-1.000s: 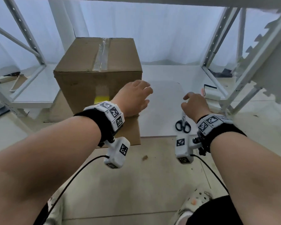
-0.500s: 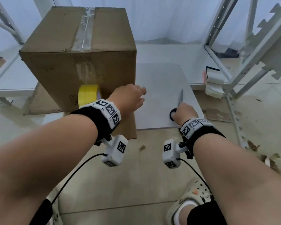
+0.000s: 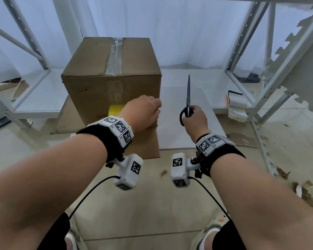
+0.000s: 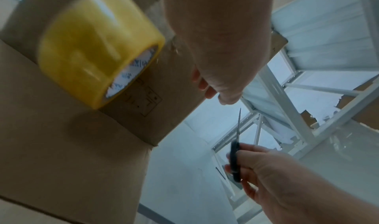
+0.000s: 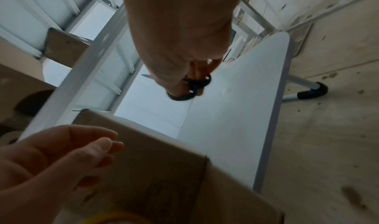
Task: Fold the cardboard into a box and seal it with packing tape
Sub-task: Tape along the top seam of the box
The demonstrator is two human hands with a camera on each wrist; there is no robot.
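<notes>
The box (image 3: 111,80) stood closed on the left half of the table (image 3: 202,134), clear tape along its top seam. A yellow roll (image 4: 98,47) hung against its near face. The left hand (image 3: 143,114), fingers loosely curled on nothing, hovered by the box's near right corner. The right hand (image 3: 194,120) gripped the scissors (image 3: 188,101), blades together and pointing up, above the table's right half.
</notes>
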